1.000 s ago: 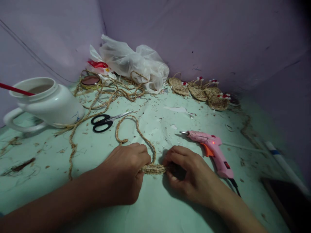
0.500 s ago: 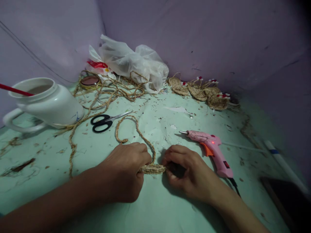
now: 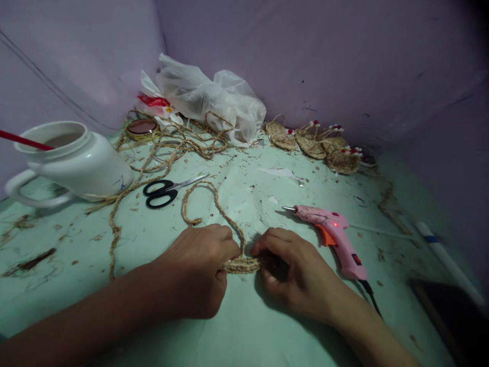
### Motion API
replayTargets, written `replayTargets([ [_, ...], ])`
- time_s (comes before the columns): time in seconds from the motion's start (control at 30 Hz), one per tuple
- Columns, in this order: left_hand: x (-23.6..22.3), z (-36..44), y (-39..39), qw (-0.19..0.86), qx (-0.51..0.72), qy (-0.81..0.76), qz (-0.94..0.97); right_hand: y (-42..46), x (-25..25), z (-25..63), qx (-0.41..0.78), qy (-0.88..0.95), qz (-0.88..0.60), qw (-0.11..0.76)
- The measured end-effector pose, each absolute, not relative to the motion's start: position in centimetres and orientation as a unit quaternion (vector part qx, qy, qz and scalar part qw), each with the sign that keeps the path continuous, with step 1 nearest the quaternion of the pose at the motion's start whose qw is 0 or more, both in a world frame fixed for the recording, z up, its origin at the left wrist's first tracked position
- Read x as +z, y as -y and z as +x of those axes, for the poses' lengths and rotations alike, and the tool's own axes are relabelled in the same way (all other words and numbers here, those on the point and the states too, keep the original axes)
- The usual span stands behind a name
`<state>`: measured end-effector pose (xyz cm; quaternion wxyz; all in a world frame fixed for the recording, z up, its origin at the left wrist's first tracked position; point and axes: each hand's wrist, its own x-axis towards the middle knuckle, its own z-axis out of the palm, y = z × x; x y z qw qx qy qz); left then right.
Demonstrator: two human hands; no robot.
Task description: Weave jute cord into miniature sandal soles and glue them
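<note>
Between my hands is a small coil of braided straw cord [image 3: 241, 265], seen almost edge-on just above the table. My left hand [image 3: 202, 270] is closed on its left end, and my right hand [image 3: 294, 270] pinches the right end with curled fingers. From the coil a loose tail of the braid [image 3: 225, 211] loops away over the table, curling back near my left knuckles. Black-handled scissors [image 3: 162, 193] lie beyond my left hand. To the right of my right hand rests a pink glue gun [image 3: 332, 234] on its side, its red light lit.
At left stands a white mug [image 3: 76, 163] with a red stick. Behind are a heap of braided cord [image 3: 179, 145], a clear plastic bag [image 3: 214, 99] and several woven straw pieces with red and white beads [image 3: 313, 145]. A dark flat object [image 3: 446, 311] lies at right.
My right index finger has shifted slightly left over the coil's end. Both hands keep their hold, and everything else on the table stays put.
</note>
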<state>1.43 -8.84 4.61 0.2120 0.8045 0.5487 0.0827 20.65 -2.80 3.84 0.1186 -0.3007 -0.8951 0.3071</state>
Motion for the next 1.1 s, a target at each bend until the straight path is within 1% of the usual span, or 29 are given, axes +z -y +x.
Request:
replayTargets([
  [0.3, 4.52, 1.37, 8.87, 0.203, 0.085, -0.546, 0.808, 2.35, 3.97, 20.24, 0.313, 0.905, -0.276, 0.085],
  [0.4, 4.43, 1.35, 8.85, 0.189, 0.088, -0.546, 0.812, 2.19, 4.0, 20.14, 0.317, 0.905, -0.269, 0.086],
  [0.53, 4.33, 1.38, 8.83, 0.195, 0.091, -0.545, 0.81, 2.25, 4.06, 20.11, 0.316, 0.906, -0.269, 0.084],
  [0.73, 4.19, 1.47, 8.63, 0.196, 0.088, -0.545, 0.811, 2.45, 4.02, 20.1, 0.326, 0.89, -0.304, 0.097],
  [1.1, 4.66, 1.58, 8.34, 0.211, 0.067, -0.534, 0.816, 2.31, 4.14, 20.08, 0.314, 0.905, -0.275, 0.08],
])
